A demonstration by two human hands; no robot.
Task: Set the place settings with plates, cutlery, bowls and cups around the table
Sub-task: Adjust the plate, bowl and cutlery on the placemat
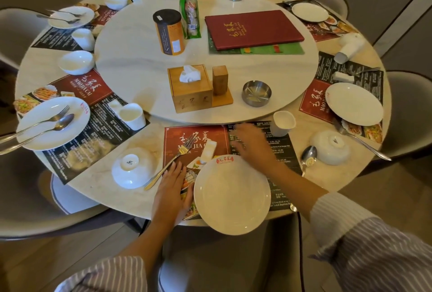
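The left hand (pixel 171 189) lies flat with straight fingers on the printed paper placemat (pixel 201 137), touching the rim of the round, glossy white ceramic plate (pixel 231 194) that overhangs the near edge of the round marble-patterned table (pixel 145 137). The right hand (pixel 251 143), blurred, hovers spread and empty over the placemat near a white handleless ceramic cup (pixel 283 123). A slim metal fork (pixel 170 162) lies diagonally beside an upturned white bowl (pixel 132 167).

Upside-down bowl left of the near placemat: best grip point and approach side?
Take the bowl from above by its raised foot ring, fingers pinching across it. It sits mouth-down, so the rim lies flush on the table and offers no edge. The fork lies close on its right, so avoid that side.
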